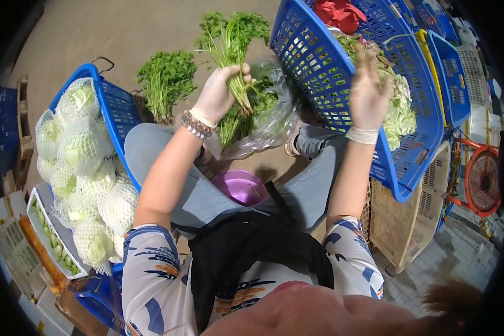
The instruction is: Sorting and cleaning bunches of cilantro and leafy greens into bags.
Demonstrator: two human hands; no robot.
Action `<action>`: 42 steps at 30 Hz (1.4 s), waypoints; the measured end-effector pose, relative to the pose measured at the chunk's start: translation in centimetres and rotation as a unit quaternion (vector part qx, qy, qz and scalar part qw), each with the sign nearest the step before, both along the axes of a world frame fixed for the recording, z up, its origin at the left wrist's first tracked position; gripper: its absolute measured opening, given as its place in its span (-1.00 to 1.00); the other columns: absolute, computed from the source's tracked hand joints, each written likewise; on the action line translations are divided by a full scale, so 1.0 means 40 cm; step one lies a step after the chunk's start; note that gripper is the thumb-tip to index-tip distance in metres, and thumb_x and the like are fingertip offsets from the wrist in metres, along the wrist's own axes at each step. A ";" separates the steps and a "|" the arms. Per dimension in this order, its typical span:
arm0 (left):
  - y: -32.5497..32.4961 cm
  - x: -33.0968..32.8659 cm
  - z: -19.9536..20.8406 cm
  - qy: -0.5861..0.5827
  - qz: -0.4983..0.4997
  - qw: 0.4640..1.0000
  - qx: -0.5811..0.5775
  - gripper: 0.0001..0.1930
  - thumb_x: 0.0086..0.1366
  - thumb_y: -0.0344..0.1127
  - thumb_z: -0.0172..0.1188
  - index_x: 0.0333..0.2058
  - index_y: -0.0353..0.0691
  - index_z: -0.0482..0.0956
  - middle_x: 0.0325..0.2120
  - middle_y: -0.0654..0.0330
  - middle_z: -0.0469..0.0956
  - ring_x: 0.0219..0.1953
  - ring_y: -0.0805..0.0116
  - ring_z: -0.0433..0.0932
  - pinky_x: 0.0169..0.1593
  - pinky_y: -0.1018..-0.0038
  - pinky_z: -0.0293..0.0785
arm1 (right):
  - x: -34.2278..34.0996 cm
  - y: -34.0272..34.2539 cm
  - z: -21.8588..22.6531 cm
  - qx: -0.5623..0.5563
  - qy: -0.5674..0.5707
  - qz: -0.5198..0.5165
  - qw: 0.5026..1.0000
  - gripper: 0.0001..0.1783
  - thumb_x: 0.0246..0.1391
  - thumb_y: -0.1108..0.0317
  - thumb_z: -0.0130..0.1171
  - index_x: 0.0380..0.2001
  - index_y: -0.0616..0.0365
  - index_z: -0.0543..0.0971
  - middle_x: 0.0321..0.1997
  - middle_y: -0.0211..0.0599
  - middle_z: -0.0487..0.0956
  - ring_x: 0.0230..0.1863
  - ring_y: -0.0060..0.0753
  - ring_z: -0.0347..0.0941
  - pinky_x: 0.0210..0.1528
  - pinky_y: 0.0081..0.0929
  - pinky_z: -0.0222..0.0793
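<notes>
My gloved left hand (221, 95) is closed round the stems of a bunch of coriander (232, 42), its leaves pointing away from me. Just beneath lies an open clear plastic bag (277, 120) with more coriander (235, 127) in it. To its left, another leafy bunch (165, 84) rests on the floor. My right hand (369, 92), also gloved and slightly blurred, is raised over a tilted blue crate (313, 56) with its fingers apart and nothing visible in them. Pale leaf trimmings (399, 112) and a red crumpled bag (339, 14) are inside that crate.
At my left, a blue crate (120, 103) is heaped with cabbages in white foam nets (81, 148). A purple basin (241, 187) sits between my legs. Beige crates (409, 224) and a red round fan (481, 179) stand to the right.
</notes>
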State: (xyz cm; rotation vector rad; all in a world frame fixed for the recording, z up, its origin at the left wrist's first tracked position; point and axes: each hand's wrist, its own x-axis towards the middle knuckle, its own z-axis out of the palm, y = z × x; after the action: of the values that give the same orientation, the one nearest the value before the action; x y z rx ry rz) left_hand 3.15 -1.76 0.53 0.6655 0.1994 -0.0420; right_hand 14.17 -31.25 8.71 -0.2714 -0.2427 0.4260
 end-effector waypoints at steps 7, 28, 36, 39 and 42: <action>-0.043 -0.006 0.010 -0.007 -0.023 0.996 0.083 -0.82 0.38 -0.39 0.08 -0.10 -0.33 0.49 -0.20 0.21 0.56 -0.12 0.38 0.57 0.03 0.42 0.50 | -0.185 0.229 -0.073 -0.681 -0.227 0.092 0.690 -0.21 0.11 0.07 0.19 0.29 0.31 0.24 0.10 -0.03 0.52 0.07 -0.36 0.50 0.12 -0.47 0.37; -0.069 -0.009 0.048 0.017 -0.002 0.962 0.273 -0.56 0.31 -0.26 0.23 0.09 -0.28 0.34 -0.06 0.22 0.49 -0.05 0.49 0.44 0.04 0.53 0.39 | -0.214 0.308 -0.221 -0.580 -0.108 0.219 0.777 -0.66 0.25 0.29 -0.12 0.01 0.22 0.40 -0.34 -0.37 0.49 -0.43 -0.51 0.41 -0.30 -0.55 0.38; 0.010 0.012 -0.007 0.071 0.034 0.950 0.303 -0.52 0.36 -0.15 0.18 0.11 -0.33 0.32 -0.06 0.09 0.54 -0.06 0.42 0.54 0.07 0.46 0.41 | -0.181 0.253 -0.165 -0.204 0.130 0.263 0.934 -0.70 0.29 0.17 -0.23 -0.31 0.14 0.41 -0.63 -0.57 0.13 -0.66 -0.67 0.01 -0.59 -0.66 -0.03; 0.002 -0.003 0.003 0.085 -0.182 0.956 0.214 -0.57 0.40 0.09 0.04 -0.17 -0.23 0.52 -0.28 0.30 0.56 -0.25 0.55 0.50 -0.09 0.54 0.43 | -0.187 0.245 -0.165 -0.132 0.160 0.292 0.934 -0.68 0.29 0.14 -0.25 -0.38 0.11 0.37 -0.65 -0.56 0.15 -0.69 -0.66 0.02 -0.64 -0.65 -0.01; -0.023 -0.021 -0.024 0.005 -0.251 0.965 0.078 -0.47 0.45 0.12 -0.09 0.05 -0.24 0.47 -0.08 0.22 0.55 -0.04 0.47 0.48 0.12 0.47 0.37 | -0.215 0.269 -0.156 -0.102 0.147 0.365 0.914 -0.68 0.28 0.12 -0.25 -0.41 0.10 0.35 -0.65 -0.55 0.16 -0.72 -0.66 0.03 -0.68 -0.67 -0.02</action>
State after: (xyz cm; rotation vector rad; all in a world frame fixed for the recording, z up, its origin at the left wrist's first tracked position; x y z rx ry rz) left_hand 2.33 -2.68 -0.41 0.8613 0.0393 -0.5209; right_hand 5.57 -20.48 2.46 -0.3111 0.0093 1.2309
